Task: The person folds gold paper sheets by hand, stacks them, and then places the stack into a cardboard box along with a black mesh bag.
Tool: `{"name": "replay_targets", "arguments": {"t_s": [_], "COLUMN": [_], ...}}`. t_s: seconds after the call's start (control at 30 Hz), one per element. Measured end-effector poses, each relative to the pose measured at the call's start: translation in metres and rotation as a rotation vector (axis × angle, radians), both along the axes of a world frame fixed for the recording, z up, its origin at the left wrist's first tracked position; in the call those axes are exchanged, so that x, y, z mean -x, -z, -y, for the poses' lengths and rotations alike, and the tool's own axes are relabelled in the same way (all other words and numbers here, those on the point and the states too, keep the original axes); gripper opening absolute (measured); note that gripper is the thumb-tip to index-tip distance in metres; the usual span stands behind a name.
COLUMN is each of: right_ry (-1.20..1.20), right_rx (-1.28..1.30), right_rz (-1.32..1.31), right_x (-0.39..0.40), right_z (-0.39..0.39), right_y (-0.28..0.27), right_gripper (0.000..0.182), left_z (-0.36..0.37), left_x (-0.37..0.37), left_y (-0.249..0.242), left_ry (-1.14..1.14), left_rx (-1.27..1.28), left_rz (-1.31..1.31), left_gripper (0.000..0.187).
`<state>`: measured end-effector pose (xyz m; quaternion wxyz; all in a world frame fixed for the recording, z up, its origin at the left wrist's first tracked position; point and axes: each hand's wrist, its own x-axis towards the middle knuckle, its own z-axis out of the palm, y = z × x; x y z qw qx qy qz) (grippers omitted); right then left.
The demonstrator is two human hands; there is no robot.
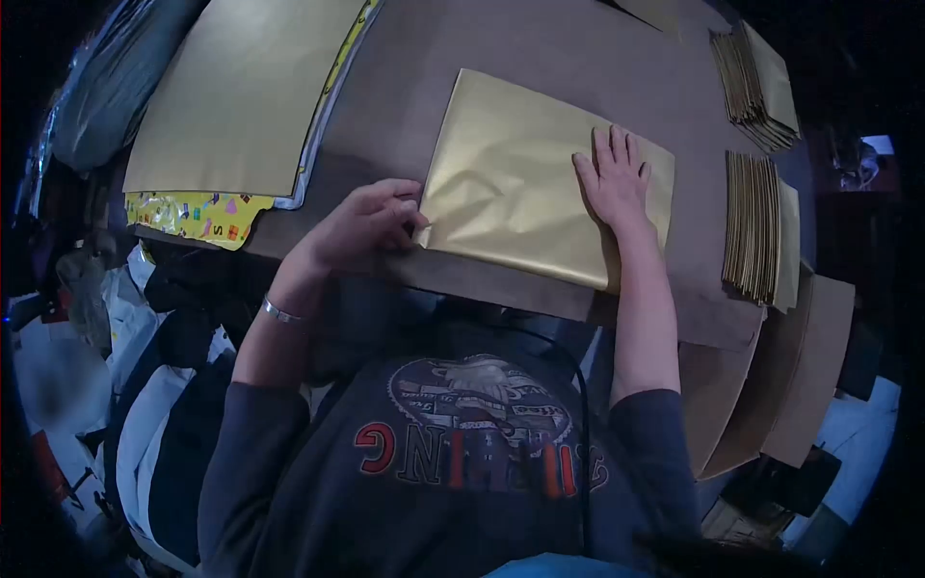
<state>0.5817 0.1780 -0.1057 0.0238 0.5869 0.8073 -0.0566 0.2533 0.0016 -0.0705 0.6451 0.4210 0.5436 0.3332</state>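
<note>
A folded sheet of gold paper (pixel 520 173) lies on the brown tabletop in front of me, with creases near its left side. My right hand (pixel 617 183) rests flat on its right part, fingers spread and pointing away from me. At the near left corner, my left hand (pixel 376 222) has its fingers curled, with thumb and fingertips closed on the paper's edge. The exact grip there is partly hidden by the fingers.
At the left lies a stack of large gold sheets (pixel 241 96) over yellow patterned paper (pixel 198 217). Two bundles of folded gold paper, one far (pixel 756 87) and one near (pixel 752 226), are at the right. An open cardboard box (pixel 805 356) stands below the table's right edge.
</note>
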Motion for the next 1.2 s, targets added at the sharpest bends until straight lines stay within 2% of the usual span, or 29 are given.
{"name": "replay_targets", "arguments": {"t_s": [0.07, 0.13, 0.17, 0.33, 0.37, 0.43, 0.53, 0.63, 0.77, 0.87, 0.93, 1.0, 1.1, 1.2], "right_ry": [0.015, 0.008, 0.016, 0.018, 0.016, 0.018, 0.02, 0.027, 0.009, 0.004, -0.004, -0.004, -0.003, -0.002], "right_rx": [0.016, -0.01, 0.007, 0.018, 0.016, 0.024, 0.013, -0.003, -0.016, -0.025, -0.036, -0.045, -0.031, -0.013], "right_rz": [-0.02, -0.001, 0.005, 0.0, -0.001, 0.007, 0.004, 0.012, 0.006, 0.019, 0.038, 0.025, 0.028, 0.011], "right_x": [0.001, 0.0, 0.002, 0.001, 0.001, 0.002, 0.0, 0.002, 0.001, 0.002, 0.0, 0.0, 0.0, -0.001], "right_z": [0.001, 0.001, 0.003, 0.001, 0.001, 0.002, 0.001, 0.002, 0.004, 0.001, 0.001, 0.0, 0.0, 0.001], "right_y": [-0.002, 0.0, 0.0, -0.001, -0.002, -0.003, -0.001, -0.002, -0.005, 0.0, 0.001, 0.002, 0.001, 0.001], "right_gripper": [0.067, 0.067, 0.068, 0.07, 0.07, 0.07, 0.07, 0.069, 0.068, 0.067, 0.066, 0.067, 0.066, 0.066], "left_z": [0.01, 0.015, 0.016, 0.015, 0.014, 0.012, 0.005, 0.0, -0.003, 0.003, 0.009, 0.015, 0.018, 0.022], "left_x": [-0.006, -0.004, -0.002, -0.005, -0.005, -0.005, -0.028, -0.031, -0.019, -0.022, -0.034, -0.034, -0.028, -0.024], "left_y": [-0.003, 0.009, 0.011, -0.003, -0.003, -0.001, -0.014, -0.021, -0.007, -0.005, 0.0, -0.002, 0.009, 0.015], "left_ry": [-0.089, -0.183, -0.18, 0.024, 0.022, 0.012, -0.013, 0.08, 0.085, 0.022, -0.014, -0.025, -0.063, -0.085], "left_rx": [0.088, -0.166, -0.152, 0.081, 0.08, 0.078, 0.011, -0.023, -0.09, -0.097, -0.288, -0.266, -0.437, -0.397], "left_rz": [0.012, -0.128, -0.118, -0.038, -0.039, 0.2, 0.315, 0.305, 0.32, 0.252, 0.213, 0.191, -0.062, -0.154], "left_gripper": [0.042, 0.039, 0.039, 0.03, 0.03, 0.028, 0.025, 0.023, 0.023, 0.025, 0.027, 0.031, 0.036, 0.042]}}
